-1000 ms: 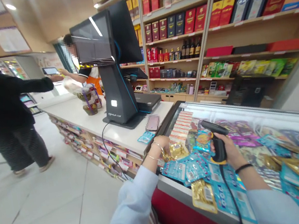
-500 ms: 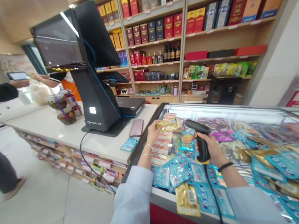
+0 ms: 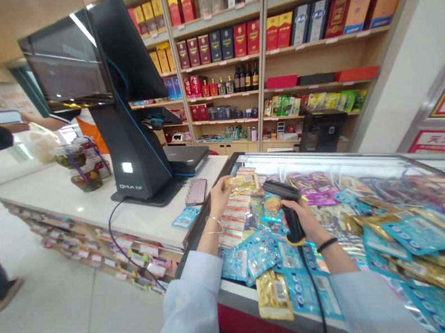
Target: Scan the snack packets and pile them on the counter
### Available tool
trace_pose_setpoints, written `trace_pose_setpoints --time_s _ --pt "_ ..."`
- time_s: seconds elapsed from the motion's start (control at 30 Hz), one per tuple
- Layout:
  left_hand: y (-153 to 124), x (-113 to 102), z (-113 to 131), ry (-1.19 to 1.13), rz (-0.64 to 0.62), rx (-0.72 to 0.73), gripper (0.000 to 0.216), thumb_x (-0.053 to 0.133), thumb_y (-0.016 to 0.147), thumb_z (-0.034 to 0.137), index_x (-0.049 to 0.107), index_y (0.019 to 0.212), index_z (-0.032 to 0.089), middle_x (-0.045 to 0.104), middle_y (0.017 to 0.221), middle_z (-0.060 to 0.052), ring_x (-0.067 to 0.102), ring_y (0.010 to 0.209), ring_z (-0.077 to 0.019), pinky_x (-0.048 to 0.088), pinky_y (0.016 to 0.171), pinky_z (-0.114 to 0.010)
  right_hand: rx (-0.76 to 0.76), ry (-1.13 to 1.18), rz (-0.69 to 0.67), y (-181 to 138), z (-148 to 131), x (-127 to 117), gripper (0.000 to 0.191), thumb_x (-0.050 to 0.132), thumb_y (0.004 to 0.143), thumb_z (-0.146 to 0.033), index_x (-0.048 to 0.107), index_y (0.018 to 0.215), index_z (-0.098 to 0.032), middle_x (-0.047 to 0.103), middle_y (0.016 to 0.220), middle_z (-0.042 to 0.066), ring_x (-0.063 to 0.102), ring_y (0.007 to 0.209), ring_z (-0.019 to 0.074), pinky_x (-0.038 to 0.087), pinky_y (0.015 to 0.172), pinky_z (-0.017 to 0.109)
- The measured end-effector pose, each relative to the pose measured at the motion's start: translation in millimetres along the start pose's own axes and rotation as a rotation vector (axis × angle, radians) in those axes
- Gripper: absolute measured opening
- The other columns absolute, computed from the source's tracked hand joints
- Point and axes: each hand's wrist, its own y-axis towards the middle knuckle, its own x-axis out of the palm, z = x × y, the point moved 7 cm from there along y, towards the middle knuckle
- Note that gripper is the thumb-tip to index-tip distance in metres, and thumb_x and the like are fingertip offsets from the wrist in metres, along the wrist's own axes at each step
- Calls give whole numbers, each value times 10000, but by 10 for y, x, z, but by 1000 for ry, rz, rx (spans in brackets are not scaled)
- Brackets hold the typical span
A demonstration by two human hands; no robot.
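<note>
Between the fingers of my left hand (image 3: 220, 198) is a gold snack packet (image 3: 245, 184), its barcode facing up. My right hand (image 3: 304, 218) is wrapped round the handle of a black barcode scanner (image 3: 291, 209), whose head points left toward that packet. A cable (image 3: 314, 287) runs down from the scanner's handle. Under and in front of my hands, blue packets (image 3: 262, 251) lie spread on the glass top of a display case. Another gold packet (image 3: 273, 294) rests at the near edge beside them.
A larger pile of gold and blue packets (image 3: 438, 255) lies to the right. On the white counter (image 3: 53, 203) at left stand a point-of-sale terminal (image 3: 134, 147), a phone (image 3: 196, 192), a blue packet (image 3: 186, 217) and tied jars (image 3: 84, 167). Two people reach across the counter's far end.
My view has turned slightly to the right, so most things sit further left. Both hands keep their holds on the gold packet and the scanner, at much the same distance apart.
</note>
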Motion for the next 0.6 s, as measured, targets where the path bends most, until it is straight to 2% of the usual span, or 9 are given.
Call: trace_pose_setpoints --time_s 0.13,0.27,0.37,0.5,0.6 --pt "7 15 -26 11 -18 -41 354 619 808 214 651 1160 192 722 1088 -34 654 950 -167 490 938 -315 7 44 -2 -10 -22 37 255 690 706 -438 627 687 -192 623 508 1 510 341 127 413 322 230" --pt "-20 56 -6 45 -27 -13 318 608 820 222 654 1135 207 716 1091 -30 649 980 -174 482 949 -316 22 82 -3 -10 -9 40 267 698 698 -443 624 690 -187 653 570 18 502 344 119 403 318 233" --pt "-56 110 -16 51 -43 6 313 596 831 225 637 1139 195 713 1087 -45 655 946 -177 497 893 -305 57 136 -17 -26 -9 27 268 670 728 -454 630 723 -189 600 504 2 477 349 121 395 330 233" --pt "-90 163 -127 115 -41 -33 333 571 838 208 612 1166 178 715 988 -51 644 782 -165 505 773 -296 88 274 -48 -39 -27 28 262 644 740 -462 634 749 -200 543 457 -20 446 362 119 379 350 224" --pt "-88 217 -198 130 -54 -13 253 529 849 187 635 1079 174 708 957 -49 645 819 -167 501 783 -298 77 330 -19 -20 -39 20 278 651 721 -474 632 756 -199 544 463 -22 432 360 114 360 349 220"
